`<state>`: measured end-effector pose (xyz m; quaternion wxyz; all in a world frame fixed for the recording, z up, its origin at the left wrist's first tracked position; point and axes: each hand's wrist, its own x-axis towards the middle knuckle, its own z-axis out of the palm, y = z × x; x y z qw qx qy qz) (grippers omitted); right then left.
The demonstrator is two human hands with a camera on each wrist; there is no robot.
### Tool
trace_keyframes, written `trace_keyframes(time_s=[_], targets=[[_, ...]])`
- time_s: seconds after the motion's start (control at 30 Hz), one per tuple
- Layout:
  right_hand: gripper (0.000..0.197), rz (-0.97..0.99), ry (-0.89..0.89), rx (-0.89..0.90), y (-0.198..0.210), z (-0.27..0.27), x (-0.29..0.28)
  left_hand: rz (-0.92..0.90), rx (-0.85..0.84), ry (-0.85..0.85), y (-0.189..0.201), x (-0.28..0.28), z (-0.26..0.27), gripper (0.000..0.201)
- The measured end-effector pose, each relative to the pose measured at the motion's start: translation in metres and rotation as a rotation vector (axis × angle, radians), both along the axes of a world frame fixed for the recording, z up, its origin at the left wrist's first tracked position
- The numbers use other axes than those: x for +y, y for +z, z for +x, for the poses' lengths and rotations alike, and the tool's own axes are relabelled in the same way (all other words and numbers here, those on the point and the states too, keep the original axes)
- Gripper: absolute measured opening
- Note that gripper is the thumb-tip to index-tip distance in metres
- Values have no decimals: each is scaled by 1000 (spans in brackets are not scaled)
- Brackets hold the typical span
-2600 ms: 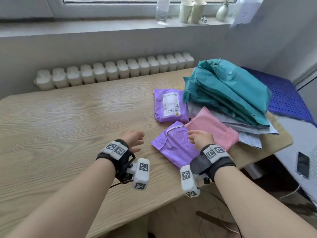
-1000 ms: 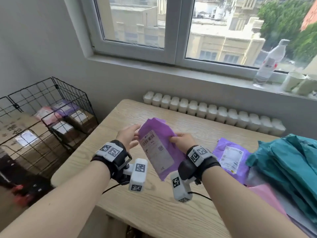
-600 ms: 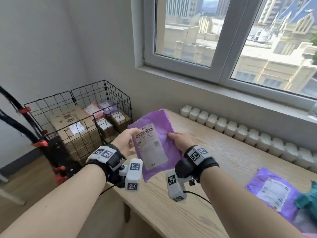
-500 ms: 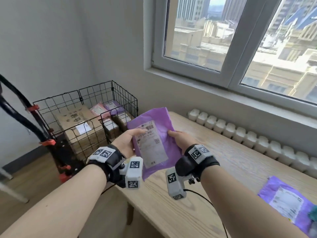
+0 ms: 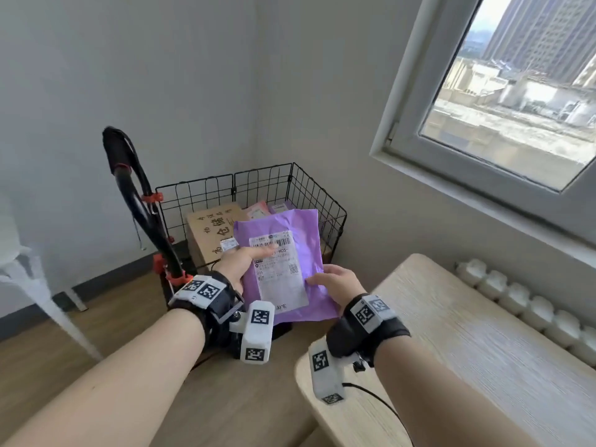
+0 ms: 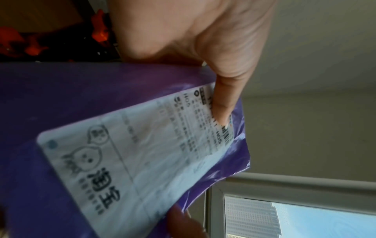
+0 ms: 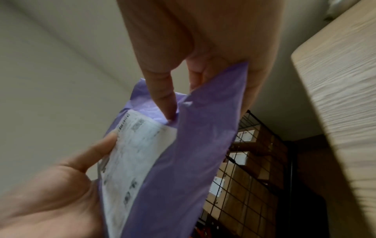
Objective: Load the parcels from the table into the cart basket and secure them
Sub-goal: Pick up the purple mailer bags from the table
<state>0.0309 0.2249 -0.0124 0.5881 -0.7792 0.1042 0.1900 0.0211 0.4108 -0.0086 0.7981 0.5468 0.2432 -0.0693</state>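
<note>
1. Head view: a purple parcel (image 5: 283, 269) is held in the air between both hands, in front of the wire cart basket (image 5: 325, 195) and left of the table (image 5: 483, 350); its white shipping label (image 5: 279, 269) faces the person.
2. Left hand (image 5: 240, 264): it grips the parcel's left edge, thumb laid across the label near the barcode, fingers hidden behind the bag.
3. Right hand (image 5: 335, 285): it pinches the parcel's lower right edge, thumb on the front, fingers behind.
4. Left wrist view: the thumb (image 6: 225, 96) presses on the label's printed end; the purple film beyond it is creased.
5. Right wrist view: a finger (image 7: 162, 96) presses into a fold of the parcel just above the label, and the basket's wire grid shows beyond the parcel's edge.
6. Basket contents: a large cardboard box (image 5: 209, 233) with printed characters stands inside, with small pink and purple packets behind it; further brown boxes with white labels show through the grid in the right wrist view.
7. Surroundings: the cart's black handle (image 5: 135, 195) with red clamps rises left of the basket; a window (image 5: 500, 91) is set in the right wall.
</note>
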Motion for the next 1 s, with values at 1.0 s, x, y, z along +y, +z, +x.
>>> trace_keyframes(time_s=[1.0], targets=[[34, 67, -251, 54, 13, 324, 88, -103, 62, -100, -20, 85, 349, 51]])
